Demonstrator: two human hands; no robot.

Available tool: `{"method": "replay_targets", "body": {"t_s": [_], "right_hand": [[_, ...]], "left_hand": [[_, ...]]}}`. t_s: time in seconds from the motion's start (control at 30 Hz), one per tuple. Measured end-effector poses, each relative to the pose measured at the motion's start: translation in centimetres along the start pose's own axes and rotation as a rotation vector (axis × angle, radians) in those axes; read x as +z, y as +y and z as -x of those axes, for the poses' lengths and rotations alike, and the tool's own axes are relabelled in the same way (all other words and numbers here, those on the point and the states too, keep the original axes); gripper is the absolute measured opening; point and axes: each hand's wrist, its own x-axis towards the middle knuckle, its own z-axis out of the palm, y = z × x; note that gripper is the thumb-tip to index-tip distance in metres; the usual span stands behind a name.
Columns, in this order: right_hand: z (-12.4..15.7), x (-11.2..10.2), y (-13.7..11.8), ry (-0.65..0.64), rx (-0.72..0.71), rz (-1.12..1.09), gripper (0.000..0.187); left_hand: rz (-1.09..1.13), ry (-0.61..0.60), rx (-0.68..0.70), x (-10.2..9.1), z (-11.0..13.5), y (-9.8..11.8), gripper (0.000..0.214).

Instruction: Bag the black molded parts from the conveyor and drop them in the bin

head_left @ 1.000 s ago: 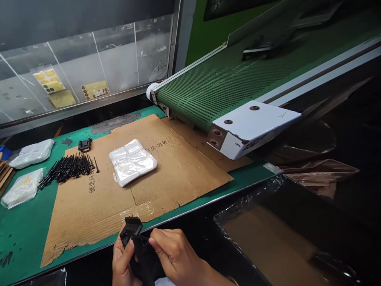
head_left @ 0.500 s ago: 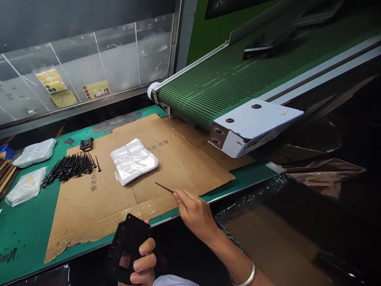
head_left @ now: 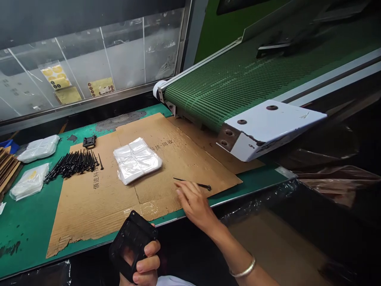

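Note:
My left hand (head_left: 145, 266) at the bottom of the view is shut around a black plastic frame (head_left: 132, 242) with a rectangular opening. A long black pin (head_left: 192, 183) lies on the brown corrugated cardboard sheet (head_left: 98, 214), just beyond the fingers of my right hand (head_left: 195, 204). That hand rests near the pin with its fingers loose and apart. Farther left on the cardboard lie a row of similar black pins (head_left: 73, 165), a small black plastic part (head_left: 89, 141) and a stack of clear plastic bags (head_left: 137, 161).
The cardboard lies on a green work mat (head_left: 29, 226). A green conveyor belt (head_left: 238, 83) with a white end bracket overhangs it. A plastic-lined bin (head_left: 276, 246) sits at lower right. Bagged items (head_left: 38, 148) and wooden slats (head_left: 7, 169) lie at far left.
The black pin has moved from my right fingers onto the cardboard. My right hand has moved slightly forward. My left hand keeps the black frame, and the view has shifted slightly.

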Motion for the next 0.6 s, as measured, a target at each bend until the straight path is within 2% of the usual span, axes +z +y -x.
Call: {"method": "replay_targets", "body": {"t_s": [0.1,0.13,0.2,0.27,0.33,0.4,0.5,0.57,0.6], "right_hand": [[0.7,-1.0,-3.8,-0.251,-0.202,-0.539,0.025],[0.9,-1.3,-4.9,-0.324,-0.241,-0.656,0.023],[1.0,-1.8,-6.5,-0.414,-0.254,-0.74,0.015],[0.8,-2.0,-7.2,-0.41,-0.198,-0.742,0.008],[0.1,-1.9,-7.1,-0.31,-0.164,-0.712,0.006],[-0.8,-1.2,-6.4,-0.115,-0.223,-0.607,0.008],[-2.1,0.6,-4.9,0.205,-0.468,-0.28,0.017],[-2.4,1.8,-3.9,0.315,-0.629,-0.084,0.024],[-2.3,2.3,-3.4,0.325,-0.695,-0.026,0.027]], "left_hand": [[-0.014,0.0,-0.015,-0.2,-0.4,-0.2,0.042],[-0.041,-0.02,-0.045,-0.5,-0.6,-0.2,0.042],[-0.092,-0.072,-0.101,-1.2,-1.2,-0.1,0.039],[-0.078,-0.087,-0.074,-2.0,-1.7,0.1,0.036],[0.026,-0.051,0.042,-2.5,-2.2,0.3,0.034],[0.115,-0.027,0.148,-2.7,-2.6,0.4,0.034],[0.077,-0.079,0.159,-2.7,-3.1,0.6,0.034],[0.019,-0.08,0.195,-3.1,-3.2,0.8,0.033],[-0.005,-0.062,0.232,-3.3,-3.3,0.9,0.033]]}}
